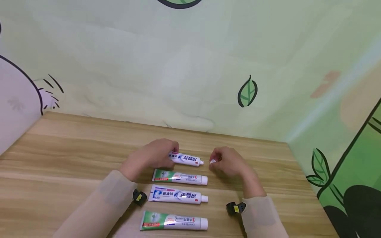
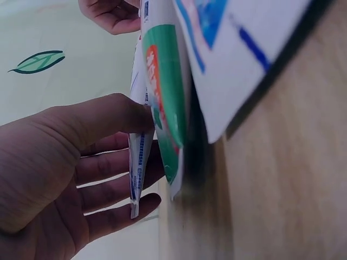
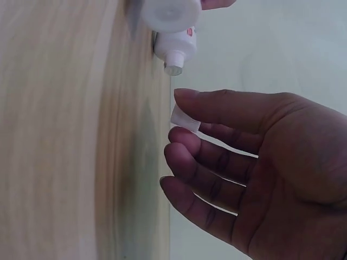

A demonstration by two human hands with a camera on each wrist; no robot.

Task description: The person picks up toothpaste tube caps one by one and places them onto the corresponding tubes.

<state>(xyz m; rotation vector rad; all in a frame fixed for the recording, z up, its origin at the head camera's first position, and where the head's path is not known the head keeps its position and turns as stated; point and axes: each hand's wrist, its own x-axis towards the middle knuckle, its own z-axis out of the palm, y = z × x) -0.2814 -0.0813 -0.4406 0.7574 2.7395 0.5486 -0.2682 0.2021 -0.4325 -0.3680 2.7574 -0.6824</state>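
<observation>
At the far end of a column of toothpaste tubes, my left hand (image 1: pixel 159 153) grips the tail of a white and blue toothpaste tube (image 1: pixel 187 159). In the left wrist view, thumb and fingers lie on either side of this tube (image 2: pixel 139 168). Its bare nozzle (image 3: pixel 173 64) points right. A short gap away, my right hand (image 1: pixel 230 162) pinches a small white cap (image 1: pixel 212 161) between thumb and index finger. The right wrist view shows the cap (image 3: pixel 185 118) apart from the nozzle, the other fingers loosely bent.
Nearer to me lie a green and white tube (image 1: pixel 181 177), a blue and white tube (image 1: pixel 178 195) and another green and white tube (image 1: pixel 175 222), all capped, caps to the right. A wall with printed leaves (image 1: pixel 190 82) rises behind the wooden table (image 1: pixel 74 155).
</observation>
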